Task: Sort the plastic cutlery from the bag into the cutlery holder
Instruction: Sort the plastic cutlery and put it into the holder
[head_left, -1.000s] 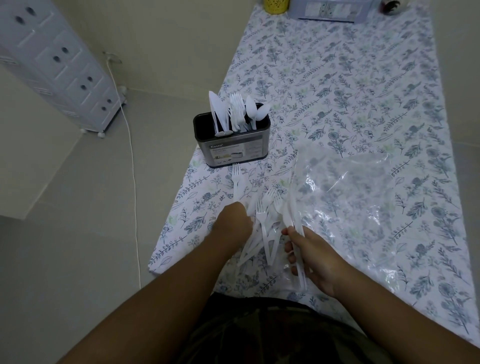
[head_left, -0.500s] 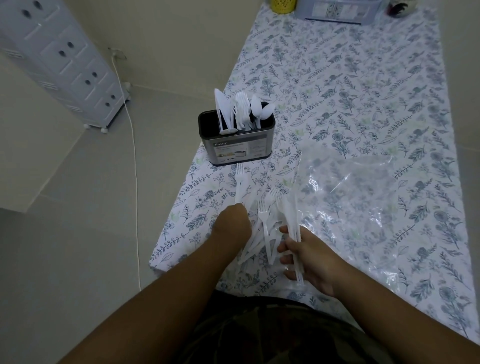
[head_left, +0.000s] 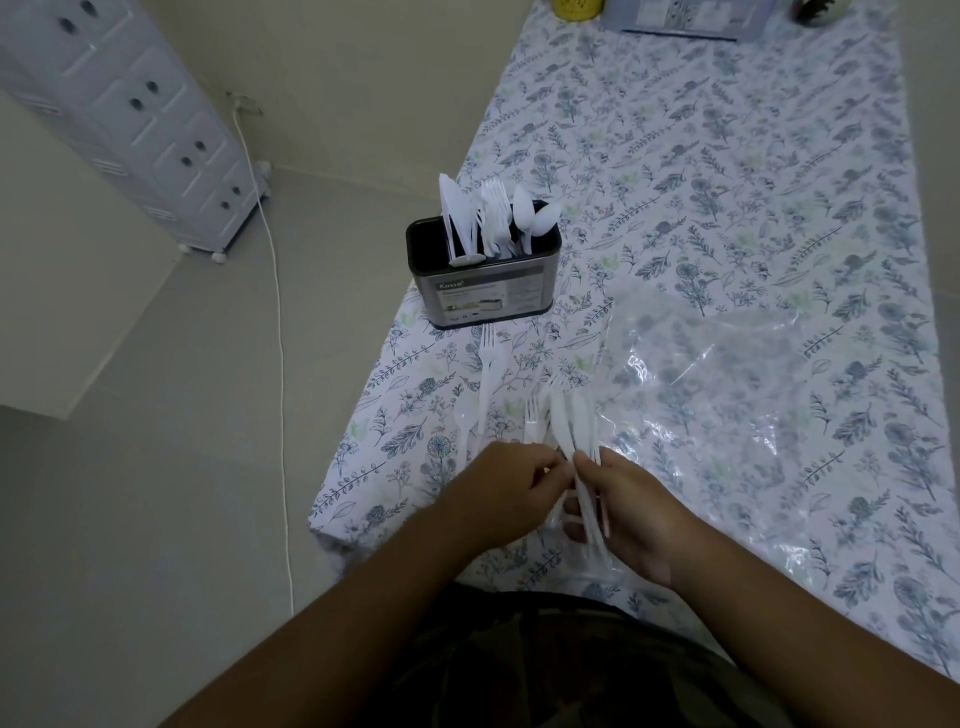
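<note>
A bundle of white plastic knives (head_left: 574, 431) is gripped in the right hand (head_left: 631, 512), fingers curled round the handles, near the table's (head_left: 727, 182) front edge. One handle is pinched by the left hand (head_left: 506, 488). A loose fork (head_left: 487, 371) and spoon (head_left: 464, 415) lie beside them. The cutlery holder (head_left: 485, 280) stands at the left edge; the clear bag (head_left: 727, 384) lies flat to the right

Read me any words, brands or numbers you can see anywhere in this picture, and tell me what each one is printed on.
"Kasso": brand word at the top left of the label on the dark metal cutlery holder.
Smaller lines of print and icons beneath it on that label: too small and blurred to read.
Print on the grey box at the far end of the floral tablecloth: too blurred to read.
No other text shows.
</note>
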